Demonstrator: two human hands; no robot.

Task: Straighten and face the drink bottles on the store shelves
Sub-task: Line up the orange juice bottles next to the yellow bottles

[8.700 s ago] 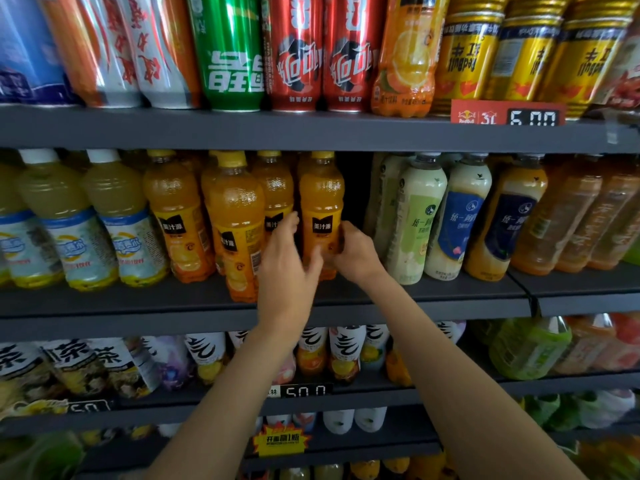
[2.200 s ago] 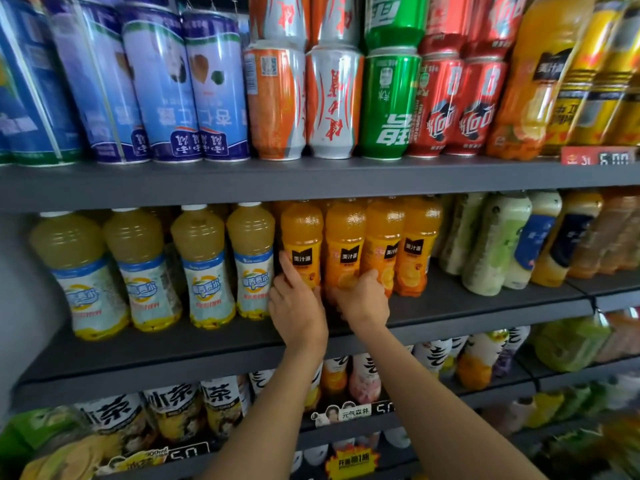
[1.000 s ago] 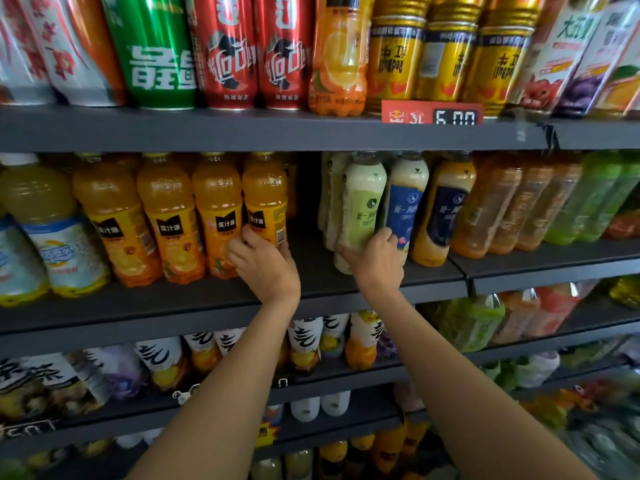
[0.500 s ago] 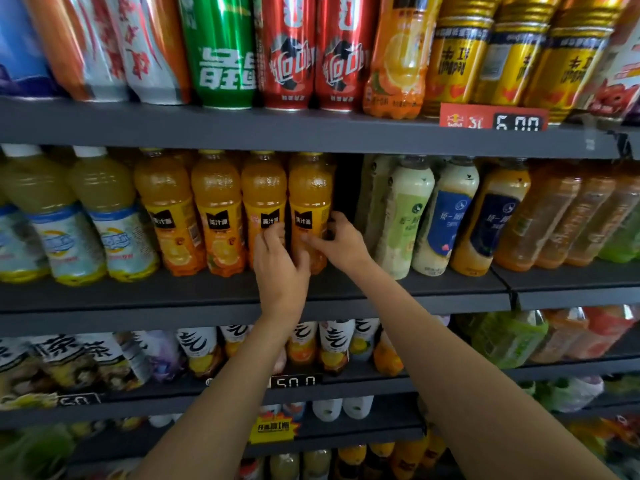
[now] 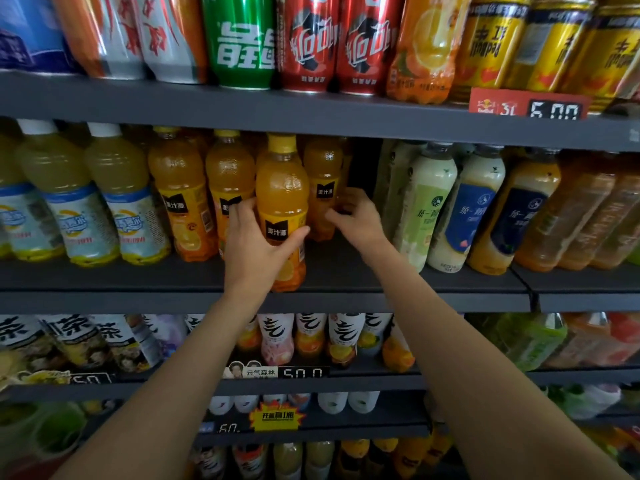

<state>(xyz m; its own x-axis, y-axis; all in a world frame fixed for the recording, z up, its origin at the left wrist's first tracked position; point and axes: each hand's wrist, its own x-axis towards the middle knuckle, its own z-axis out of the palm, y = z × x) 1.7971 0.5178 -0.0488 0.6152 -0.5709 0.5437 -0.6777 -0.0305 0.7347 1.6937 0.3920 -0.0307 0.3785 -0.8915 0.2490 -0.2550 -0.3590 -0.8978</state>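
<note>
Several orange juice bottles with yellow caps and black labels stand on the middle shelf [image 5: 346, 296]. One orange bottle [image 5: 282, 188] sits forward at the shelf's front edge; my left hand [image 5: 254, 244] grips its lower half, thumb across the black label. Just behind and to the right stands another orange bottle [image 5: 323, 181]; my right hand [image 5: 353, 216] has its fingers curled on that bottle's right side. Two more orange bottles [image 5: 180, 192] stand in line to the left.
Pale yellow drinks with white caps [image 5: 114, 195] fill the shelf's left. Milky tea bottles [image 5: 426, 202] lean at the right, past a dark gap. Cans [image 5: 239, 39] line the shelf above, with a price tag [image 5: 526, 105]. More bottles [image 5: 311, 337] stand on lower shelves.
My left hand has pulled one orange bottle forward to the shelf's front edge. My right hand has shifted onto the orange bottle behind it.
</note>
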